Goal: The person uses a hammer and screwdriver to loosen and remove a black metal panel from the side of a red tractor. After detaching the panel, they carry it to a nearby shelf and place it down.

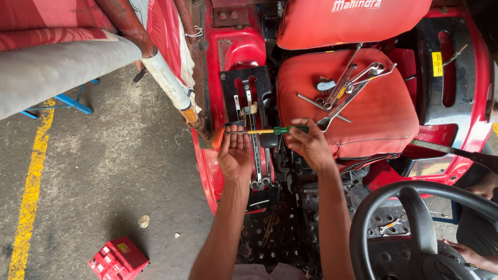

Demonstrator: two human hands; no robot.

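A: What's the biggest thing around the hands?

B: The red tractor [223, 52], seen from above. Its red seat [373, 114] lies just right of the right hand [309, 145], and the black steering wheel [415, 228] sits below and right of that hand's forearm.

A: And between the hands?

B: A black slotted lever plate [249, 103] runs up above the left hand [234, 154] and down behind it. A heap of wrenches [347, 88] rests on the seat, up and right of the right hand.

A: What are the hands doing?

B: Both are closed on one screwdriver [254, 131], held level across the plate. The left hand, palm up, curls its fingers round the shaft near an orange end; the right pinches the green part of the handle.

A: Anything smaller?

B: A red box [119, 258] on the concrete floor [104, 171], well down-left of the left hand. Another person's hand [469, 254] is at the wheel's lower right.
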